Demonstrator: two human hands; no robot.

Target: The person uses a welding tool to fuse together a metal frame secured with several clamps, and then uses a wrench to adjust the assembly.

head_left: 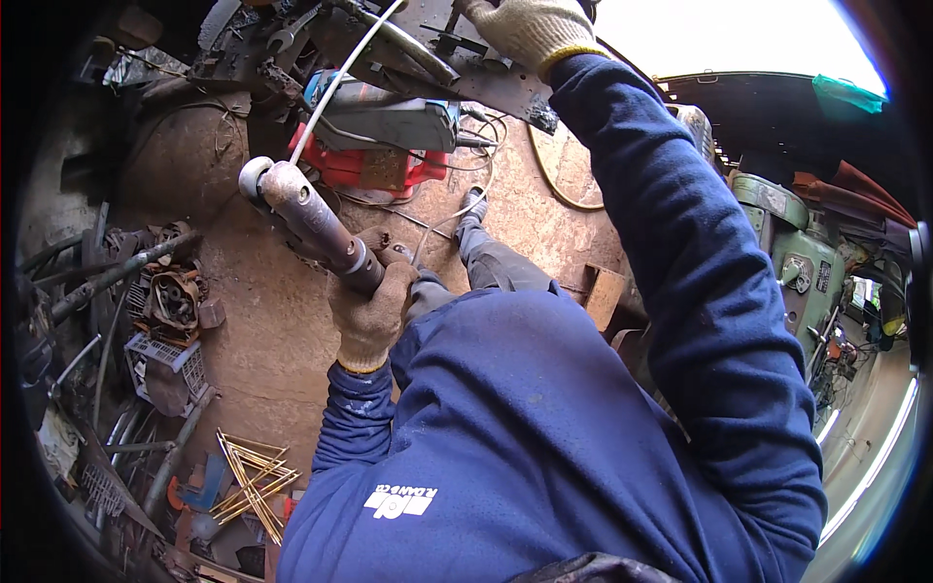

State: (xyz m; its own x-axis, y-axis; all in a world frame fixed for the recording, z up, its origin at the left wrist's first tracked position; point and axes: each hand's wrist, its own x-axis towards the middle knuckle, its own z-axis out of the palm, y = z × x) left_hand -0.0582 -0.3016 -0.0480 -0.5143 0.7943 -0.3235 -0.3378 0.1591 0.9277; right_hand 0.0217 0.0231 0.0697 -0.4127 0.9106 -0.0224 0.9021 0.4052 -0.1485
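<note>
My left hand (374, 313), gloved, is closed around the near end of 1 metal cylinder (316, 216), which slants up and to the left, clear of the floor, with 1 round fitting (255, 178) at its far end. The floor (255, 364) is brown, stained and worn. To my left lie thin yellow rods (255, 486), crossed and overlapping; exact count not obtainable. Beyond them: 1 grey plastic crate (192, 367) among scrap metal and pipes, uncounted.

Past the cylinder, 1 red case (364, 167) sits on the floor, 1 grey-and-blue machine (389, 119) directly above it. 1 white cable (340, 80) crosses in front of both.

My right hand (530, 31), also gloved, is at the far bench (505, 89), its fingers cut by the upper edge; I cannot tell whether it grips anything. The bench is dark metal, cluttered, with 1 open-ended wrench (292, 31) towards its left.

Room: 1 green machine (812, 267) at right; 1 bright opening (729, 37) beyond.
</note>
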